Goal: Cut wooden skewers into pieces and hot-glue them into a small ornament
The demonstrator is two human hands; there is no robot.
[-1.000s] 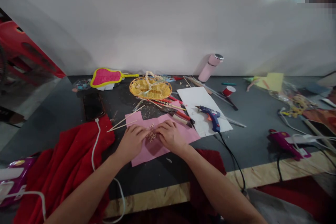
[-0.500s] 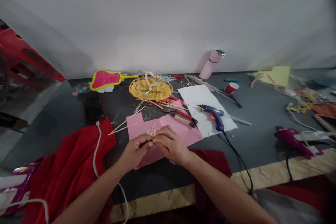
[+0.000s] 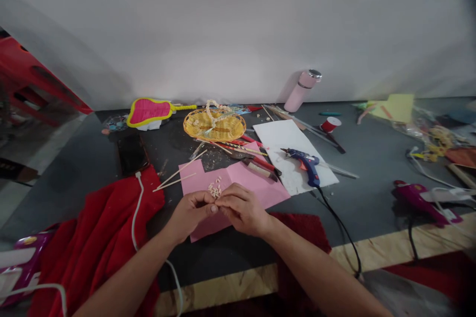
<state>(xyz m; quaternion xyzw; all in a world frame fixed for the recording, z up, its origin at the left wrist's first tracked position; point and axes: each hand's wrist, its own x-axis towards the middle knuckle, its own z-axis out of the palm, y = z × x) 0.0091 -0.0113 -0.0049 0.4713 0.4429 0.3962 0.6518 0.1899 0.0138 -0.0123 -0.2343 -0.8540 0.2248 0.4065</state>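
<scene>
My left hand (image 3: 193,213) and my right hand (image 3: 241,208) meet fingertip to fingertip over a folded pink paper (image 3: 213,225). Both are closed in a pinch, and whatever sits between the fingers is too small and hidden to name. Just beyond the fingertips, a little pile of short pale pieces (image 3: 214,188) lies on the paper. Two thin wooden sticks (image 3: 178,181) rest to the left, partly over the paper's edge. Pliers with red handles (image 3: 260,162) lie across the paper's right part.
A yellow wicker basket (image 3: 219,131) stands behind the paper. On a white sheet (image 3: 271,133) rests a blue glue gun (image 3: 307,163). A pink bottle (image 3: 301,91) leans at the wall. A phone (image 3: 132,153) and red cloth (image 3: 115,208) lie left; a thread spool (image 3: 330,124) is right.
My fingertips have shifted slightly toward me, so more of the pale pile shows. Both hands stay pinched together; the objects on the table keep their places.
</scene>
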